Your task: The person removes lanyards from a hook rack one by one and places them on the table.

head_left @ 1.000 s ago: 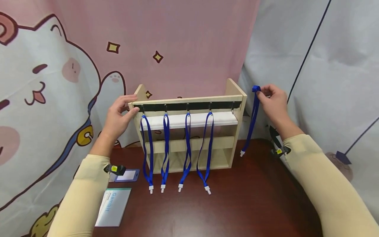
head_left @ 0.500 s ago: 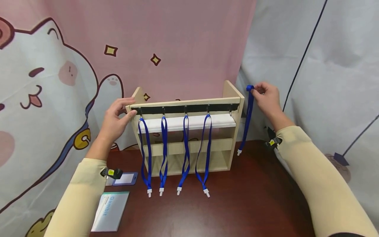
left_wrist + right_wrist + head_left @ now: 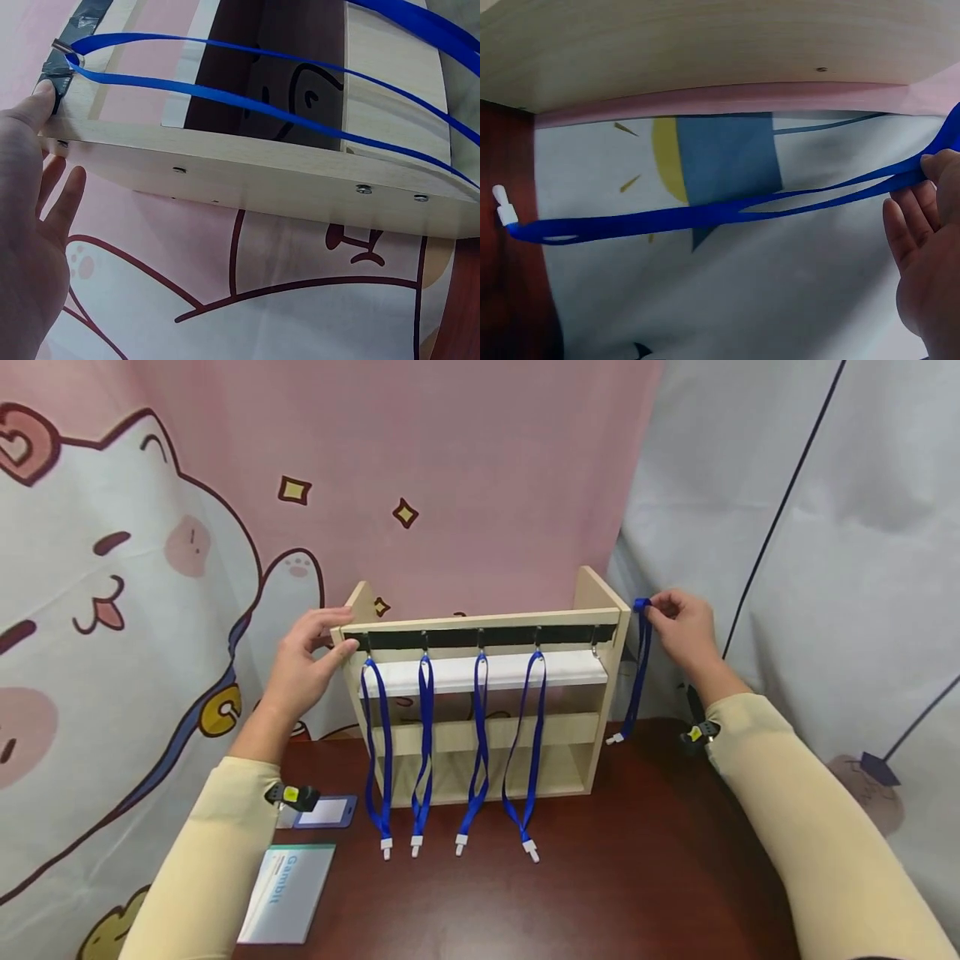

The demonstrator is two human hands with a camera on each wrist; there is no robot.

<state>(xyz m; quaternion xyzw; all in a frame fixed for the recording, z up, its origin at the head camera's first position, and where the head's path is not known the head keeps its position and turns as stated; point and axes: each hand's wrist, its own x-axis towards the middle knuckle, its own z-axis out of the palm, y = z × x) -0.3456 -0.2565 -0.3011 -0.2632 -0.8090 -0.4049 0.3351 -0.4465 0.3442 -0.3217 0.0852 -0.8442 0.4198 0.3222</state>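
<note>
My left hand (image 3: 306, 652) holds the upper left corner of a small wooden rack (image 3: 480, 735), thumb on the black strip (image 3: 450, 637) along its front. Just right of the rack, my right hand (image 3: 684, 628) pinches the top of a blue lanyard (image 3: 640, 672) between thumb and fingers. This lanyard hangs down with its white clip (image 3: 506, 210) lowest. From metal hooks on the strip hang several other blue lanyards (image 3: 535, 735), their white clips over the table. At the strip's right end, one hook (image 3: 595, 643) carries no lanyard.
The rack stands on a dark red-brown table (image 3: 570, 893). A blue-framed card holder (image 3: 327, 812) and a white booklet (image 3: 288, 893) marked "Gambit" lie at the left. Behind hangs a pink printed cloth (image 3: 495, 477), with a pale cloth (image 3: 825, 568) on the right.
My right hand has lowered a little and come closer to the rack's right side, the lanyard moving with it. The left hand keeps its hold on the corner.
</note>
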